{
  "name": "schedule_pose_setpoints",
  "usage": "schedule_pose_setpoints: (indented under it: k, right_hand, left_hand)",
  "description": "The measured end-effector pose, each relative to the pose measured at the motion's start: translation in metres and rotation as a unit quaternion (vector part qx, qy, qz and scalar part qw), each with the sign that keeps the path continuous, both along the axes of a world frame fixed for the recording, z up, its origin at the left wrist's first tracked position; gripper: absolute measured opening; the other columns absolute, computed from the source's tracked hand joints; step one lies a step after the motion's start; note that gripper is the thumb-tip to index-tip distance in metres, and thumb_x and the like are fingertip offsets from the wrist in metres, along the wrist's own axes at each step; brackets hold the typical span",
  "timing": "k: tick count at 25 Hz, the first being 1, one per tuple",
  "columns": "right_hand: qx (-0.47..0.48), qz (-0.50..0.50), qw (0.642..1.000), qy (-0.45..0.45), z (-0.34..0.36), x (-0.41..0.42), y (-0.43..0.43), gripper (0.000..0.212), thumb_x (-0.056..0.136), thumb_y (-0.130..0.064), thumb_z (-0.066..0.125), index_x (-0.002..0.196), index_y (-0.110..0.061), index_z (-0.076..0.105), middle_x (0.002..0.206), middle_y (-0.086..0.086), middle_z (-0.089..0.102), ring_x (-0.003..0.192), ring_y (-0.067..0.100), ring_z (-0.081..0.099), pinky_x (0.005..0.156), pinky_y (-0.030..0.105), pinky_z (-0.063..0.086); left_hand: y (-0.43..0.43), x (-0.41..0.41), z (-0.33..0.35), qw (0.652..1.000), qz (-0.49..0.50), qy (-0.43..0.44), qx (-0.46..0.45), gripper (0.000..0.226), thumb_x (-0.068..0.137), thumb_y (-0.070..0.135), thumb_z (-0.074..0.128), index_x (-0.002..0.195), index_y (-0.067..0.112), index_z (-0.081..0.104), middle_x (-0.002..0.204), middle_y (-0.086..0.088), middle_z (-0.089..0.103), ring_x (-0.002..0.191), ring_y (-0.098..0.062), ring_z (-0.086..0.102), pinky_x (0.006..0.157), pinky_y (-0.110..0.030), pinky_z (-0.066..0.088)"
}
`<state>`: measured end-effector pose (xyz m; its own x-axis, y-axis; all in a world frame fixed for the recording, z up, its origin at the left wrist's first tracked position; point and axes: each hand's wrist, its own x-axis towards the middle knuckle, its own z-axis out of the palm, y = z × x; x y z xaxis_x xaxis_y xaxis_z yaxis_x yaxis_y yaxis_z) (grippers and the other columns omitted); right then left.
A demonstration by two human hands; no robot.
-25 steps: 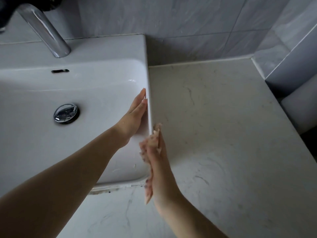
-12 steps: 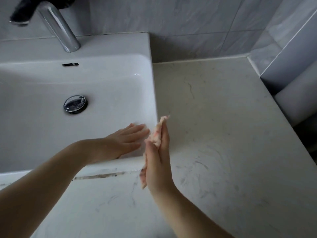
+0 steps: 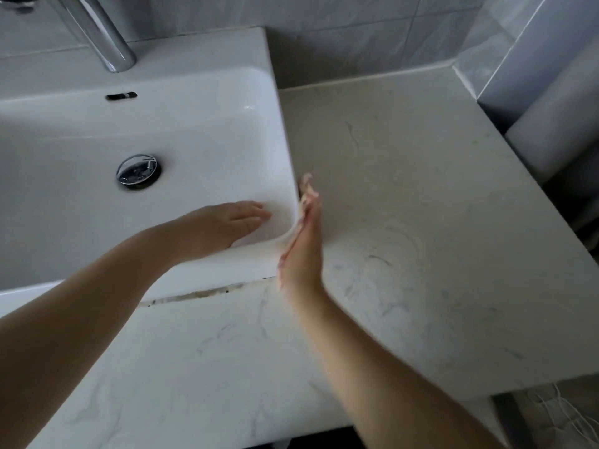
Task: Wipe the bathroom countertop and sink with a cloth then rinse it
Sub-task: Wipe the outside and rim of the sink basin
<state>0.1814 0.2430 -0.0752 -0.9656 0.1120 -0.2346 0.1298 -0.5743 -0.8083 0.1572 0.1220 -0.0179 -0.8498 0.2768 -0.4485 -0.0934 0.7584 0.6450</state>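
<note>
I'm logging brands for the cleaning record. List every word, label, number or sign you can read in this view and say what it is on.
None can be read.
Faucet: bare chrome, no brand mark shows.
Sink: plain white, no logo visible.
Drain stopper: only reflections, no lettering.
Countertop: grey veining only.
Cloth under the right hand: pinkish marks, too blurred to tell if printed.

Left hand (image 3: 223,226) flat, right hand (image 3: 303,241) edgewise.
</note>
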Motion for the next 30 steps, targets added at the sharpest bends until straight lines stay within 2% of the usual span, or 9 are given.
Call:
schedule_pose_setpoints:
  k: [3,5,9,12,17,20,22,25,30]
  right_hand:
    - [-0.059,0.014,0.993,-0.099,-0.009,-0.028,0.011,0.039,0.099,-0.043,0.031,0.103,-0.022,0.063,0.084,-0.002,0.069,0.074,0.012,0.065,0.065,0.022,0.054]
    - [0.027,-0.032,0.992,-0.120,-0.024,-0.004,-0.003,0.031,0.095,-0.049,0.035,0.105,-0.033,0.059,0.089,-0.006,0.066,0.070,0.006,0.062,0.061,0.023,0.053]
    - [0.089,-0.174,0.976,-0.100,-0.025,0.037,-0.045,0.065,0.079,-0.069,0.036,0.132,-0.032,0.044,0.140,-0.003,0.047,0.127,0.015,0.047,0.110,0.042,0.033]
    - [0.004,-0.151,0.984,-0.100,-0.028,-0.003,-0.022,0.035,0.096,-0.035,0.039,0.117,-0.017,0.060,0.111,0.006,0.068,0.099,0.021,0.066,0.092,0.040,0.049]
    - [0.002,-0.196,0.976,-0.093,-0.032,0.022,-0.060,0.042,0.083,-0.065,0.044,0.104,-0.030,0.053,0.095,-0.009,0.060,0.080,0.012,0.058,0.081,0.034,0.043]
    - [0.081,-0.217,0.968,-0.098,-0.017,0.056,-0.102,0.065,0.087,-0.045,0.036,0.146,-0.036,0.008,0.153,-0.003,0.020,0.135,0.015,0.032,0.113,0.042,0.021]
    - [0.125,-0.238,0.958,-0.104,-0.017,0.039,-0.087,0.058,0.086,-0.044,0.031,0.142,-0.044,0.014,0.155,0.007,0.020,0.136,0.032,0.033,0.111,0.056,0.025]
    - [0.069,-0.345,0.927,-0.133,-0.034,0.002,-0.057,0.066,0.075,-0.069,0.029,0.134,-0.041,0.037,0.145,-0.004,0.041,0.130,0.022,0.042,0.112,0.049,0.027]
    - [0.073,-0.336,0.930,-0.128,-0.016,0.044,-0.169,0.079,0.084,-0.057,0.033,0.147,-0.014,0.014,0.154,0.013,0.018,0.140,0.028,0.024,0.116,0.048,0.020]
  left_hand:
    - [-0.002,0.006,0.005,0.999,0.030,-0.027,0.031,0.021,0.096,0.027,0.045,0.109,0.035,0.059,0.127,0.023,0.043,0.116,0.000,0.039,0.079,-0.009,0.034]
    - [-0.013,0.013,0.007,0.999,0.027,-0.034,0.006,0.019,0.096,0.033,0.043,0.097,0.043,0.060,0.124,0.020,0.051,0.115,-0.006,0.045,0.086,-0.018,0.036]
    - [-0.033,0.026,0.016,0.997,0.019,-0.026,-0.064,0.027,0.095,0.040,0.036,0.097,0.042,0.063,0.115,0.012,0.058,0.108,-0.012,0.048,0.084,-0.028,0.033]
    - [-0.043,0.031,0.021,0.996,0.021,-0.021,-0.079,0.031,0.094,0.046,0.035,0.102,0.039,0.064,0.115,0.010,0.060,0.106,-0.014,0.051,0.085,-0.028,0.034]
    - [-0.056,0.042,0.023,0.992,0.013,0.021,-0.121,0.044,0.092,0.054,0.031,0.107,0.029,0.065,0.115,-0.005,0.062,0.106,-0.024,0.053,0.076,-0.031,0.035]
    - [-0.068,0.051,0.025,0.993,0.002,0.037,-0.110,0.040,0.093,0.052,0.030,0.115,0.038,0.060,0.117,0.007,0.059,0.109,-0.018,0.050,0.087,-0.030,0.034]
    - [-0.085,0.058,0.029,0.992,0.001,0.055,-0.116,0.039,0.094,0.051,0.029,0.116,0.040,0.059,0.119,0.008,0.059,0.108,-0.017,0.050,0.090,-0.030,0.034]
    - [-0.119,0.074,0.033,0.984,0.004,0.083,-0.158,0.037,0.095,0.048,0.027,0.117,0.044,0.057,0.108,0.018,0.056,0.100,-0.012,0.047,0.087,-0.030,0.034]
    - [-0.174,0.097,0.031,0.968,0.020,0.145,-0.202,0.035,0.093,0.053,0.030,0.113,0.049,0.057,0.109,0.015,0.063,0.096,-0.016,0.051,0.081,-0.030,0.041]
